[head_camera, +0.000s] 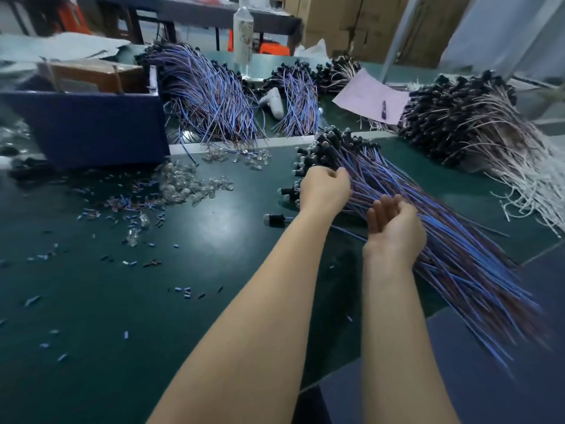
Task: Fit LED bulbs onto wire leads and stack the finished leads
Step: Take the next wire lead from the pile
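Right, from the head camera I look down on a dark green worktable (159, 316) with both bare forearms reaching forward. The stack of finished leads (452, 249) lies to the right of centre. Its blue and purple wires fan toward the near right edge, and the black sockets are bunched at the far end. My view of the left hand (324, 188) is of its back. It rests at the socket end of that stack with the fingers curled under, and I cannot tell whether they pinch a lead or only press on the wires. The right hand (394, 221) is just beside it, apart from it, over the middle of the wires. Its palm is turned up and the fingers are loosely bent, with nothing visible in it.

One single lead (275, 219) with a black socket lies on the table just left of the left forearm. A heap of clear bulbs (183, 185) sits to the left of the hands, and more are scattered along the table seam behind it. Short insulation snippets (122, 209) are strewn over the left half.

Farther back stand a dark blue box (91, 127), a large pile of blue leads (208, 96) and a smaller bundle (299, 99). A white tool (272, 102) lies between those two. A clear bottle (243, 35) stands behind them. At the right, a pink sheet (370, 93) leans beside a big heap of white-wired leads (477, 130).
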`<state>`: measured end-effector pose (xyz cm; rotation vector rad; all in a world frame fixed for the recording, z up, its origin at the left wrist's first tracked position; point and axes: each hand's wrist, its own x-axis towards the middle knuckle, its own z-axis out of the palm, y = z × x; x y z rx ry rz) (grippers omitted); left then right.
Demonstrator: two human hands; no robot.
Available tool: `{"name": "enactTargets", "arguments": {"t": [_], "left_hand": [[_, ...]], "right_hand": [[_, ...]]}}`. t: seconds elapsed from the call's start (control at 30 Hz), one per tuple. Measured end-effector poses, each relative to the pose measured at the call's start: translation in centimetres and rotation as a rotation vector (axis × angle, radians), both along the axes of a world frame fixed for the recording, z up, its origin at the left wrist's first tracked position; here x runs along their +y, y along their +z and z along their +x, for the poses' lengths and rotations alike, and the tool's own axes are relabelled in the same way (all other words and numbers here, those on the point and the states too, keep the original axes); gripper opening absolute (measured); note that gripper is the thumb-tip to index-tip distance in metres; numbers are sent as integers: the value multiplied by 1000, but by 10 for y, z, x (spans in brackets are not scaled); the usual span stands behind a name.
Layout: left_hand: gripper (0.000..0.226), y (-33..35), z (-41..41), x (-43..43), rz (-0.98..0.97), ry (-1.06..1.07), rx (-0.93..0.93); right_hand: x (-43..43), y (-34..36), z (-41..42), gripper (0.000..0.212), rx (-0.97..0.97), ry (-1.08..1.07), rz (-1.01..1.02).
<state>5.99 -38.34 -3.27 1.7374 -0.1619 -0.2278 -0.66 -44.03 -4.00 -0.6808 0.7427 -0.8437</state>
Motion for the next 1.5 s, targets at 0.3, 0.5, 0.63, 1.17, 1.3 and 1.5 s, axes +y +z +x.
{"name": "enactTargets", "arguments": {"t": [0.3, 0.5, 0.63, 1.17, 1.3, 1.5], "left_hand": [[26, 45, -3, 155, -375, 515, -270], [20, 41, -1, 294, -650, 980, -232], [14, 36, -9, 355, -683, 1189, -174], [17, 33, -15, 396, -840, 1252, -148], [11, 30, -15, 394, -819, 1262, -114], [11, 26, -13, 395, -828, 1276, -113]], "right_hand": [[154, 21, 48, 19, -50, 648, -431], [286, 11, 62, 14, 126, 1062, -1146], [360, 0, 66, 28, 264, 1178, -1539], [415, 12, 81, 30, 624, 1298, -1628], [419, -3, 79, 34, 585, 1174, -1696], [421, -4, 86, 34, 628, 1150, -1648]]}}
